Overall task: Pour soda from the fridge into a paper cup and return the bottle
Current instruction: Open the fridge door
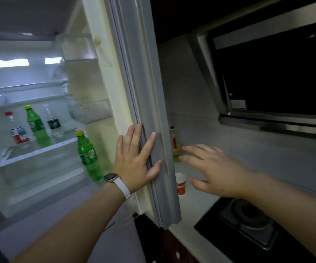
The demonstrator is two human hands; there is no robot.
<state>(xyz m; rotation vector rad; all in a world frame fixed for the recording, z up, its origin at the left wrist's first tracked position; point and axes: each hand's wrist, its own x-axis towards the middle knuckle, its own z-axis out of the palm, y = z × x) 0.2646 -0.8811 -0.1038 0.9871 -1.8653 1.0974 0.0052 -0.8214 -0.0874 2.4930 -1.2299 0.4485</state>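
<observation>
The fridge stands open, its door (153,103) swung out edge-on in the middle of the view. My left hand (134,160) lies flat with straight fingers on the door's inner edge. My right hand (212,169) hovers open over the white counter, holding nothing. A green soda bottle with a yellow cap (89,156) stands by the door's inner side. A second green bottle (37,128) stands on the fridge shelf. A red and white paper cup (180,184) stands on the counter, partly hidden by the door.
On the shelf stand a clear red-capped bottle (17,130) and a dark-labelled clear bottle (53,122). An oil bottle (175,147) stands at the counter's back. A gas hob (248,223) lies at the lower right, with a range hood (274,80) above.
</observation>
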